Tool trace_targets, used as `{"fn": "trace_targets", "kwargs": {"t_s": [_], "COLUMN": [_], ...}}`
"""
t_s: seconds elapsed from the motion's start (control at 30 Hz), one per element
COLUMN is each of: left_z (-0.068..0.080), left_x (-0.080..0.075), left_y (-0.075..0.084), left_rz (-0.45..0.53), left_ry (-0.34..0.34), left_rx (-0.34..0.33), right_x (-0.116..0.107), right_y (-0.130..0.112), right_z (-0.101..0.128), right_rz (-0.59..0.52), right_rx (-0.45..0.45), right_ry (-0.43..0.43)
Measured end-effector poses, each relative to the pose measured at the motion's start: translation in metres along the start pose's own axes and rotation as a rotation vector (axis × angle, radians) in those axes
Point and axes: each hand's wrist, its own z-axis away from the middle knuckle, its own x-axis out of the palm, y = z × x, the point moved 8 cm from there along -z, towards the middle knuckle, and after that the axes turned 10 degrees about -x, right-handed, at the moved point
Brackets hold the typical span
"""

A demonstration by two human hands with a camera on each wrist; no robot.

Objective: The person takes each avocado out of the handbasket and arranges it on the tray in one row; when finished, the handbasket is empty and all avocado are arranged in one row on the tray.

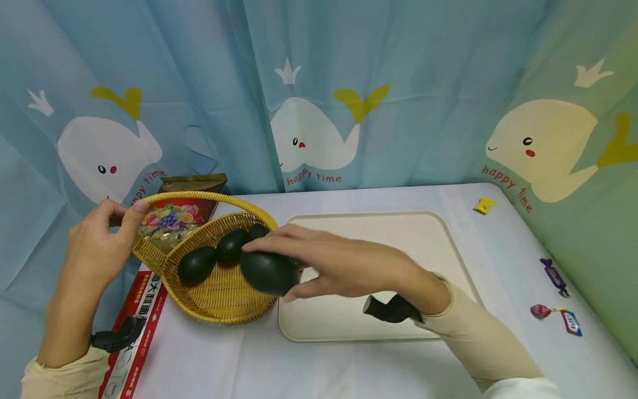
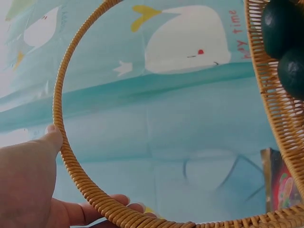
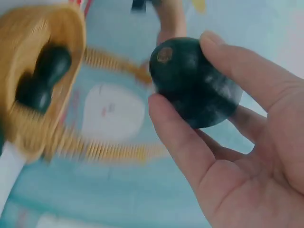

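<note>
Held avocado [image 1: 269, 272]: dark green, smooth-skinned fruit, gripped by the right hand [image 1: 339, 265] just above the near right rim of the basket, at the left edge of the tray; its stem scar shows in the right wrist view [image 3: 165, 54].
Right hand: fingers and thumb curled round the held avocado, palm down in the head view, thumb beneath the fruit and fingers over its top.
Wicker basket [image 1: 224, 293]: yellow woven basket with an arched handle [image 1: 199, 196], standing on the white table [image 1: 309, 366] just left of the tray and partly over a red carton [image 1: 137, 321].
Avocados in basket: three dark fruits lying side by side, the nearest at left [image 1: 196, 265], the middle one [image 1: 231, 245] touching it, the farthest [image 1: 257, 230] partly hidden by the right hand's fingers.
Left hand [image 1: 97, 246]: pinches the left end of the basket handle, thumb on one side and fingers on the other [image 2: 57, 137]; whether the grip is firm cannot be judged.
Tray [image 1: 428, 238]: cream, rounded corners, lying flat on the table under the right forearm.
Snack bag [image 1: 179, 213]: printed with fruit, standing behind the basket against the whale-print curtain [image 1: 319, 83].
Wrapped sweets: a yellow one [image 1: 483, 205] near the table's far right corner, a purple one [image 1: 555, 276] and a pink-and-blue pair [image 1: 555, 316] along the right edge.
</note>
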Motion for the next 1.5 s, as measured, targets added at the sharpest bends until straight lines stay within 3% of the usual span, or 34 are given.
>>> {"fn": "trace_targets", "kwargs": {"t_s": [0.13, 0.27, 0.43, 0.6, 0.83, 1.23, 1.37, 1.5], "left_z": [0.0, 0.0, -0.001, 0.0, 0.0, 0.0, 0.0, 0.0], "left_x": [0.0, -0.001, -0.001, -0.001, -0.001, -0.001, -0.001, -0.002], "left_y": [0.002, 0.002, 0.002, 0.003, 0.004, 0.002, 0.002, 0.002], "left_rz": [0.004, 0.007, -0.004, 0.008, 0.015, 0.007, 0.012, 0.017], "left_ry": [0.002, 0.008, 0.011, 0.004, 0.003, 0.002, -0.005, 0.003], "left_rx": [0.013, 0.021, 0.015, 0.023, 0.037, 0.024, 0.028, 0.033], "right_x": [-0.03, -0.036, -0.008, 0.023, 0.036, 0.025, 0.012, 0.002], "right_y": [0.05, 0.115, 0.179, 0.206, 0.214, 0.205, 0.18, 0.129], "right_z": [0.053, 0.099, 0.132, 0.136, 0.13, 0.125, 0.116, 0.085], "right_rz": [-0.169, -0.235, -0.284, -0.361, -0.344, 0.02, 0.124, 0.205], "right_rx": [0.164, 0.37, 0.572, 0.639, 0.654, 0.701, 0.663, 0.544], "right_ry": [0.193, 0.35, 0.431, 0.454, 0.477, 0.399, 0.389, 0.318]}}
